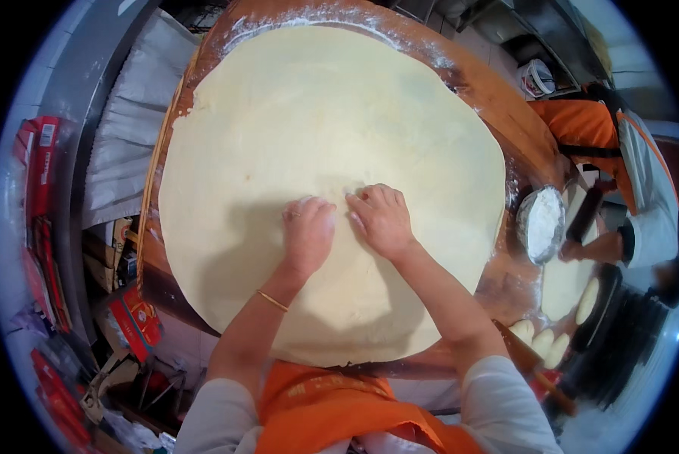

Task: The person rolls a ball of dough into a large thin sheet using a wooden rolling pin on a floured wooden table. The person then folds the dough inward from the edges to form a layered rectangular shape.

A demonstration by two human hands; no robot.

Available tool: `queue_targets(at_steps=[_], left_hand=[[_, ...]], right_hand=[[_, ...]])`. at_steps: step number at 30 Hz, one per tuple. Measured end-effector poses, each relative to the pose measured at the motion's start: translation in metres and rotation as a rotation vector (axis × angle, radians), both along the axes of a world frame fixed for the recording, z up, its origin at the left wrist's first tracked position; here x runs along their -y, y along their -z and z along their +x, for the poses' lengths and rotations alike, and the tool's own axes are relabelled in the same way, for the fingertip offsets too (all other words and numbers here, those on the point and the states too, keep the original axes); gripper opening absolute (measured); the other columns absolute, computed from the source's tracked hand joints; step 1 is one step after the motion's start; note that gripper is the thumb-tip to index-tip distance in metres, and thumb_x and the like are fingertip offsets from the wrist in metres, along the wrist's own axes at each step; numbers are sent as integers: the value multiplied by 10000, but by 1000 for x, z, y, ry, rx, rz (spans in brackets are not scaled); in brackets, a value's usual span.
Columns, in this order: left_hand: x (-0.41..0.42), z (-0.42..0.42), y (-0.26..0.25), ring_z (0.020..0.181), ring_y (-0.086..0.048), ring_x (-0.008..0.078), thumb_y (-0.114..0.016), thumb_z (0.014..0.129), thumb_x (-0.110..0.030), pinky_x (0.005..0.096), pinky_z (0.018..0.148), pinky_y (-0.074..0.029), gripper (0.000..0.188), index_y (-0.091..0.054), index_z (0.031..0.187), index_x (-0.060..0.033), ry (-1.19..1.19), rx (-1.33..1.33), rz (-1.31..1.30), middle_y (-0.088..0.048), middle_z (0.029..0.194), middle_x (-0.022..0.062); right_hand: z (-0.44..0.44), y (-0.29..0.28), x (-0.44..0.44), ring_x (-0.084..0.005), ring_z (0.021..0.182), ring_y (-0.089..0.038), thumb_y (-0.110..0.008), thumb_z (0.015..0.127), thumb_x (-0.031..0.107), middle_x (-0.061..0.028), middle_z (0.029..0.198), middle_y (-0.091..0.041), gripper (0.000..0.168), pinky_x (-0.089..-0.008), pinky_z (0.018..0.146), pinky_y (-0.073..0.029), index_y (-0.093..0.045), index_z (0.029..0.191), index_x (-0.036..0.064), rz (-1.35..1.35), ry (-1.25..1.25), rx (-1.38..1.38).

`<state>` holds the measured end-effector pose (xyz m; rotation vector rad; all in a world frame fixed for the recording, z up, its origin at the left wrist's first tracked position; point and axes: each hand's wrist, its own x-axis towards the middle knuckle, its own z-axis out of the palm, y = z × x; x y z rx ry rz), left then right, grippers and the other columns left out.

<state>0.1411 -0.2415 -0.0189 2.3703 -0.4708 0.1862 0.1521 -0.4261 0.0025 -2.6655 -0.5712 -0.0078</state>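
Observation:
A broad, thin sheet of pale dough spreads over a round wooden board dusted with flour. Near the middle of the sheet, my left hand rests with its fingers curled down at the dough. Just to its right, my right hand bends its fingers towards the same spot, the thumb close to the surface. A narrow gap separates the two hands. Their fingertips are partly hidden, so whether they pinch the dough cannot be told. A small notch breaks the sheet's upper left edge.
At the right stands a metal bowl of flour. Beyond it, a co-worker's hand is by a dark rolling pin over a dough strip. Oblong dough pieces lie near another rolling pin. White cloth hangs left.

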Motion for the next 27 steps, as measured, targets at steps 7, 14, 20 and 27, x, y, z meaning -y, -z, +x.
queue_targets(at_steps=[7,14,20,27], left_hand=[[3,7,4,1004,-529,292,-634,709,1,433,891,-359,267,-614,967,-69,47,5,19,-578,1028,99],[4,23,4,1076,-521,302,-648,713,-14,437,924,-369,369,-621,1078,-59,138,50,48,-572,1059,107],[-2,47,14,1137,-495,306,-672,727,-64,478,957,-365,410,-610,1131,-87,292,206,146,-550,1168,107],[-1,47,8,1206,-438,221,-650,798,-197,455,1018,-348,320,-602,1099,-102,441,194,231,-539,1192,48]], right_hand=[[3,7,-5,-248,1041,-501,-673,775,176,-59,1062,-537,395,-392,849,-384,-593,1160,141,-29,61,28],[2,1,18,-256,1062,-491,-672,771,195,-62,1097,-538,434,-408,852,-384,-584,1193,147,-61,-42,11],[4,12,23,-269,1056,-509,-663,771,188,-68,1146,-548,400,-427,842,-398,-594,1163,152,-20,-69,100],[5,3,41,-278,1098,-499,-680,768,189,-59,1170,-533,331,-406,892,-379,-608,1090,182,-145,-101,29]])
